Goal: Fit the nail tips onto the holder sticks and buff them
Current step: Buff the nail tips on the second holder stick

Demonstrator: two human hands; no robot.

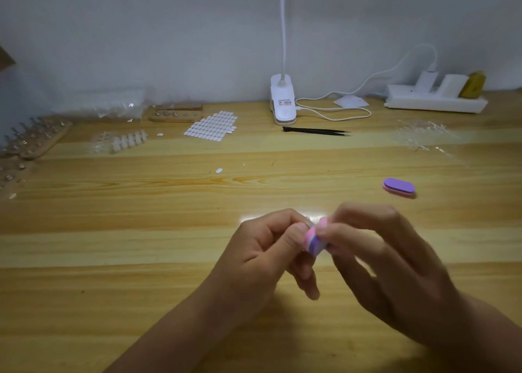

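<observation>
Small clear plastic nail tip: probably light, brittle | left hand is pinching it | right hand, just beside, is gripping pink-purple foam buffer.

Buffer block: pink, white and purple layers; second buffer block: purple top, pink base; tabletop: yellow wood grain; tweezers: black; clip lamp, power strip: white; tab sheet: rows of white ovals

Bare wooden tabletop spans mid-frame and lower left; a purple-and-pink oval buffer block lies right of centre, black tweezers above centre.
</observation>
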